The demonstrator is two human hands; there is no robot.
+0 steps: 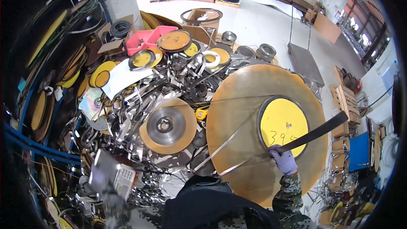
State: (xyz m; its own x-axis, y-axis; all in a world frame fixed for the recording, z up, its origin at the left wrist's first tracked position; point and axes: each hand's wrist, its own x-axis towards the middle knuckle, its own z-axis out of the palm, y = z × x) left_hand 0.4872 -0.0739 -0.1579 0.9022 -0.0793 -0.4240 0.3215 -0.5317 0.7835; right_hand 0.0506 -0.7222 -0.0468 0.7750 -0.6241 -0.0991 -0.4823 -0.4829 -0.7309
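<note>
My right hand (284, 160), in a pale purple glove, is closed round a dark flat strip (318, 131) at the lower rim of a yellow disc. From the hand the strip reaches out to the upper right, its far end raised. The yellow disc (282, 121) has a black ring round it and handwriting on it. It lies on a large brown round board (237, 93) in front of me. Thin bands cross this board toward the left. My left sleeve (118, 205) is at lower left, blurred; the left hand is smeared beside a grey keypad device (124, 178).
Left of the board, a smaller brown disc (190, 123) carries a grey metal coil (164, 124). A yellow tape measure (201, 114) lies between them. Tangled metal strips (131, 106) heap up beyond. Pink bins (146, 40) stand farther back, a flat cart (306, 63) at right.
</note>
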